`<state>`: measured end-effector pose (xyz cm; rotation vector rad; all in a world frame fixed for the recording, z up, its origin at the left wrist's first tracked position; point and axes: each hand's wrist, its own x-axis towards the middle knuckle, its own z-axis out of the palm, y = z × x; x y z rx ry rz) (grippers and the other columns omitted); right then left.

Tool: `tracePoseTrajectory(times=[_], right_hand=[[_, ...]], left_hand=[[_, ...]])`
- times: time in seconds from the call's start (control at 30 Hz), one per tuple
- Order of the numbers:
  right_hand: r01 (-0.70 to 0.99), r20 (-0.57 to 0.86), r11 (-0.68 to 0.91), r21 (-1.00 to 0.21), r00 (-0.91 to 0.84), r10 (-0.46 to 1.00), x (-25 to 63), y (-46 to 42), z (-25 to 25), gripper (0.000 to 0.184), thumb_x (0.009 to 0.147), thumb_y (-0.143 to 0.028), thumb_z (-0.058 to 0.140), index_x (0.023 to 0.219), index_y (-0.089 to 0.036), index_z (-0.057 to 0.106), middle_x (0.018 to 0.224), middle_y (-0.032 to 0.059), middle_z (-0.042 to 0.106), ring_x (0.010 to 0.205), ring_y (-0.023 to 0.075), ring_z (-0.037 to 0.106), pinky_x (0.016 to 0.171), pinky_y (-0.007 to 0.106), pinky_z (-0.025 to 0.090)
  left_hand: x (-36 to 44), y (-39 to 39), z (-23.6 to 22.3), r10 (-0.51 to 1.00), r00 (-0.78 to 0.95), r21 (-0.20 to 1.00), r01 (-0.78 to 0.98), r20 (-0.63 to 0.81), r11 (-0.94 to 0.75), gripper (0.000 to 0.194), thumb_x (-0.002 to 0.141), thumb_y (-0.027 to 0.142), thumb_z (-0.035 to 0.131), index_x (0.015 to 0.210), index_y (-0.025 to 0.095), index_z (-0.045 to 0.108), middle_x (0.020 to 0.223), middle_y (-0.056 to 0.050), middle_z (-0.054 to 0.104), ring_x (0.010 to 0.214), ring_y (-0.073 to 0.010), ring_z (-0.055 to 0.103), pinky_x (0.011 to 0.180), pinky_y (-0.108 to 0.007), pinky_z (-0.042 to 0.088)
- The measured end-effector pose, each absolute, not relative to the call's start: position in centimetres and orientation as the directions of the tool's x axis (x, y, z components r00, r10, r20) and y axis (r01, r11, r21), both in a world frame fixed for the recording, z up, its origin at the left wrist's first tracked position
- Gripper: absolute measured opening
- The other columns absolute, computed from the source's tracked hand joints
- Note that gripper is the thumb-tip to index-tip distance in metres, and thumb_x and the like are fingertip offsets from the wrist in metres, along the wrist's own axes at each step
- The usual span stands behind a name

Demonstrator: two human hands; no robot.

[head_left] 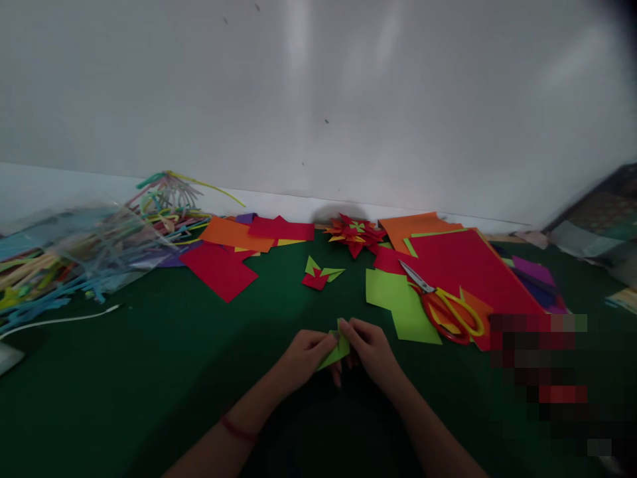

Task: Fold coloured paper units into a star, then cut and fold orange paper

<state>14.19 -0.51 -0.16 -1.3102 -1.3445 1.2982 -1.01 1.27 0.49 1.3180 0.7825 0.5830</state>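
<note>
Folded green paper is sitting in a narrow two-handed grip, the left hand pinching its left side, the right hand its upper right edge. Beyond, on the tabletop, a red-and-green folded piece is lying; scissors are resting farther right.

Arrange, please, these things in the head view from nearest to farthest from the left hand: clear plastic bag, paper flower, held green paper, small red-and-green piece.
1. Held green paper: touching the left hand.
2. Small red-and-green piece: ahead.
3. Paper flower: farther ahead, to the right.
4. Clear plastic bag: off to the left.
</note>
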Motion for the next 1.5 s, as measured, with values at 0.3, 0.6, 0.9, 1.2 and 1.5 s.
tracePoseTrajectory(times=[0.3, 0.6, 0.9, 1.2, 1.5], right_hand=[[0.228, -0.046, -0.03, -0.973, -0.064, 0.997, 14.3, -0.7, -0.2, 0.037, 0.083, -0.044, 0.049, 0.057, -0.018, 0.046, 0.042, -0.0072, 0.041, 0.036, 0.0056, 0.039, 0.038, 0.018, 0.029], [-0.006, -0.101, -0.105, -0.994, -0.218, 0.971, 14.1, -0.6, 0.3, 0.03, 0.082, -0.045, 0.05, 0.07, -0.017, 0.049, 0.052, -0.0059, 0.049, 0.042, 0.0063, 0.045, 0.041, 0.018, 0.033], [-0.031, -0.132, -0.146, -0.989, -0.274, 0.953, 14.3, -1.0, 0.8, 0.029, 0.081, -0.043, 0.053, 0.071, -0.017, 0.052, 0.054, -0.0044, 0.052, 0.043, 0.0065, 0.046, 0.041, 0.019, 0.033], [-0.044, -0.142, -0.162, -0.986, -0.292, 0.946, 14.2, -0.7, 0.4, 0.026, 0.081, -0.043, 0.053, 0.079, -0.016, 0.051, 0.06, -0.0033, 0.058, 0.04, 0.0046, 0.046, 0.036, 0.016, 0.029], [-0.066, -0.15, -0.169, -0.983, -0.224, 0.963, 14.5, -0.4, 0.2, 0.029, 0.075, -0.045, 0.058, 0.076, -0.017, 0.05, 0.047, -0.0066, 0.054, 0.035, 0.0055, 0.043, 0.034, 0.016, 0.029]], left_hand=[[-1.2, 1.2, 0.8, 0.702, 0.702, 0.992, 0.052, -0.12, 0.117, 0.026, 0.082, 0.033, 0.051, 0.076, 0.011, 0.063, 0.078, -0.006, 0.065, 0.062, -0.0142, 0.061, 0.062, -0.025, 0.046], [-0.8, 1.7, 0.4, 0.793, 0.604, 0.982, -0.095, -0.073, 0.163, 0.036, 0.084, 0.04, 0.047, 0.069, 0.01, 0.06, 0.065, -0.006, 0.062, 0.057, -0.014, 0.059, 0.057, -0.025, 0.046], [-1.2, 2.0, -0.6, 0.862, 0.47, 0.964, -0.078, -0.189, 0.253, 0.029, 0.078, 0.041, 0.055, 0.079, 0.012, 0.06, 0.062, -0.001, 0.06, 0.052, -0.0128, 0.057, 0.05, -0.024, 0.043], [-1.4, 2.2, 0.1, 0.873, 0.437, 0.951, -0.108, -0.217, 0.29, 0.026, 0.074, 0.038, 0.058, 0.078, 0.012, 0.059, 0.065, -0.001, 0.06, 0.053, -0.0128, 0.057, 0.05, -0.024, 0.043], [-1.2, 2.2, -0.8, 0.874, 0.442, 0.931, -0.191, -0.202, 0.312, 0.043, 0.077, 0.054, 0.048, 0.073, 0.013, 0.055, 0.054, -0.002, 0.059, 0.049, -0.0141, 0.057, 0.049, -0.025, 0.044]])
